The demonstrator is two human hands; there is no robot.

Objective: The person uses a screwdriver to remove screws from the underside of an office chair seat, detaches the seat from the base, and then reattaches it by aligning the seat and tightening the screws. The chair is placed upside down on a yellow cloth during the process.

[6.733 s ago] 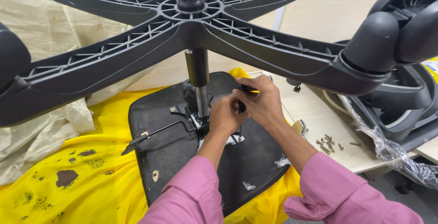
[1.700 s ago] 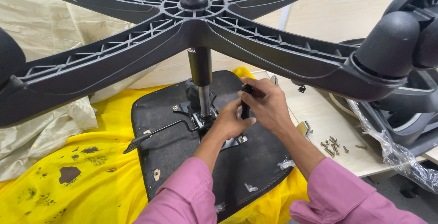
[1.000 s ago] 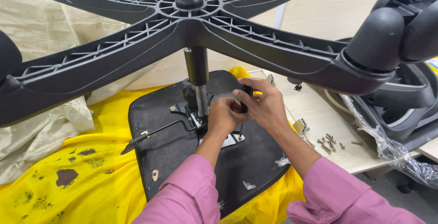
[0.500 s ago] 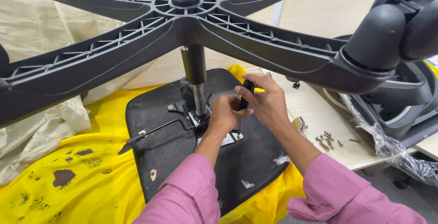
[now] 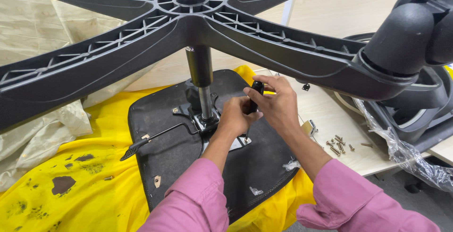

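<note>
Since half a second ago almost nothing has shifted: both my hands stay bunched over the seat plate, and the screwdriver [image 5: 255, 95] stands a touch more upright than it did, its black handle now poking up clear between my fingers.

From the head camera, looking down, my right hand [image 5: 278, 107] is wrapped around the screwdriver's handle, fingers closed tight on it, thumb toward me. My left hand [image 5: 234, 118] is curled shut lower down around the shaft, steadying it. The tip goes down onto the metal mounting plate [image 5: 234, 143] at the corner nearest me; the tip itself is too small to make out.

That plate is fixed to the underside of the black chair seat [image 5: 165, 151], which lies upside down on a stained yellow cloth [image 5: 71, 185]. The gas-lift column [image 5: 200, 78] rises from the plate just left of my left hand, and the five-arm black base [image 5: 141, 33] spreads across the top of the view above my hands. A thin lever with a black paddle [image 5: 133, 147] sticks out left across the seat.

To my right, on the pale board [image 5: 325, 118], loose screws [image 5: 337, 143] lie scattered near a small metal fitting [image 5: 309, 127], apart from my hands. A large caster [image 5: 401, 38] caps the base arm at the right.
</note>
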